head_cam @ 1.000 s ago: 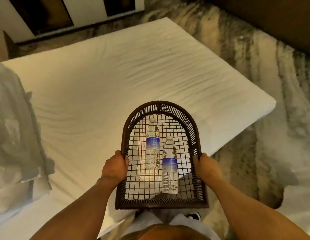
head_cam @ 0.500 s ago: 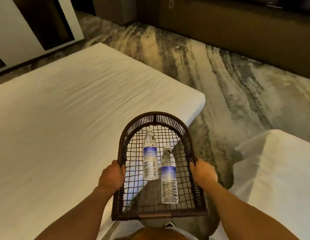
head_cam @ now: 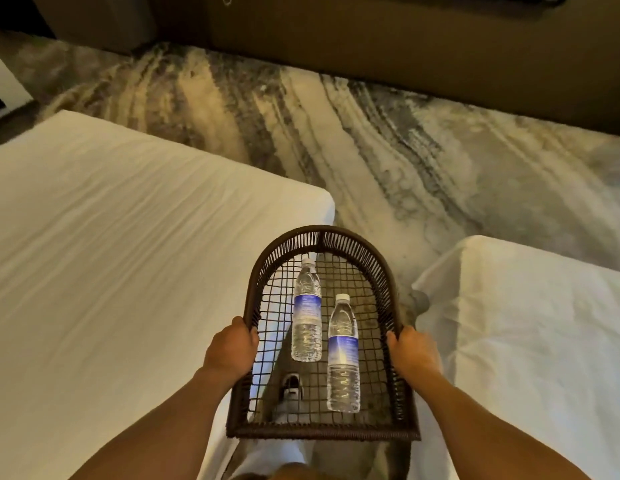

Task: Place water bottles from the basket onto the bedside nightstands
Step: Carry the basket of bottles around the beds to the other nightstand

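A dark brown wicker basket [head_cam: 321, 236] with an arched far end and open mesh floor hangs in front of me over the gap between two beds. My left hand [head_cam: 231, 348] grips its left rim and my right hand [head_cam: 410, 351] grips its right rim. Two clear water bottles with blue labels lie inside, caps pointing away from me: one bottle [head_cam: 306, 310] left of centre and farther, the other bottle [head_cam: 343, 355] right of it and nearer. No nightstand is in view.
A white bed [head_cam: 121, 258] fills the left side and a second white bed [head_cam: 530, 334] the lower right. Streaked grey and beige carpet [head_cam: 353, 143] runs between and beyond them. Dark furniture [head_cam: 405, 43] lines the far wall. My shoe [head_cam: 291, 384] shows through the mesh.
The view has swung right: the left bed slid leftward, the right bed and far carpet came into view. Both hands kept their hold on the basket; the bottles barely shifted.
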